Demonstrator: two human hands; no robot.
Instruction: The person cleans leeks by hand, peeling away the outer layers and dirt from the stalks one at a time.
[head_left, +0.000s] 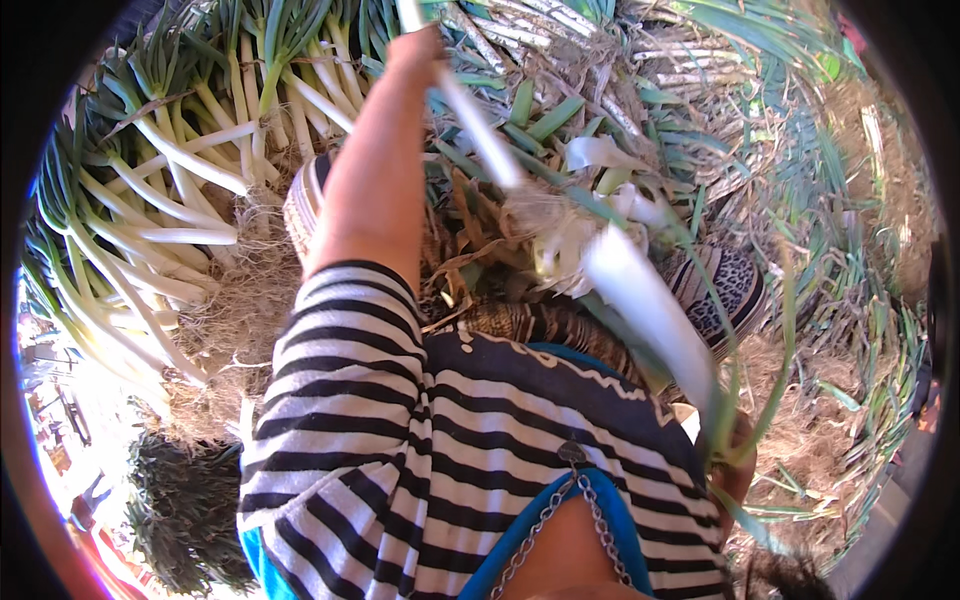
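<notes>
My left hand (417, 54) is closed around a long white leek stalk (480, 127) at the top centre; its roots hang towards my lap and look blurred. At the right, low beside my body, my right hand (731, 450) is partly hidden behind green leaves. A thick white leek or peeled leek layer (645, 307) reaches from there up to the middle; whether the fingers grip it is not plain. Pale peeled layers (559, 251) and cut leaf pieces (555, 120) lie between my knees.
Rooted leeks (187, 157) are heaped at the left, with a tangle of roots (232, 300) beneath. A dark green bundle (184, 510) lies lower left. More white stalks (517, 30) lie at the top. Leaf scraps (810, 195) cover the ground at the right.
</notes>
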